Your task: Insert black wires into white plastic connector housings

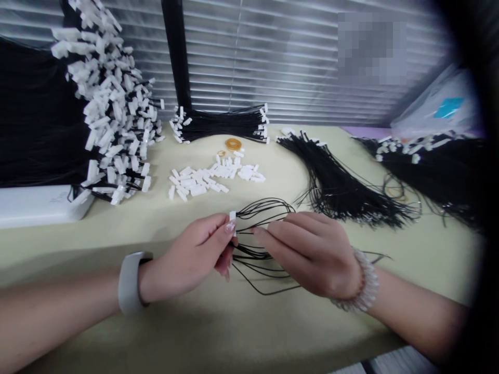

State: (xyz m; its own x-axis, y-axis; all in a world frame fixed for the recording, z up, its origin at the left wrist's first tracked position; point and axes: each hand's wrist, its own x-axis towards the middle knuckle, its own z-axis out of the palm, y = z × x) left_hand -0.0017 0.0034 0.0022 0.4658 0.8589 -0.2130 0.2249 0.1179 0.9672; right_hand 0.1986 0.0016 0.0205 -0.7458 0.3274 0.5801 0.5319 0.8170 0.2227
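1. Now the left hand point(191, 257) is closed in a pinch on a small white connector point(233, 215), upright at its fingertips
2. From the connector, thin black wires point(253, 253) run toward 3 o'clock, long axis left-right between the hands
3. At 3 o'clock the right hand point(312, 252) pinches those wires, its fingertips just beside the connector; the left hand is nearer to it
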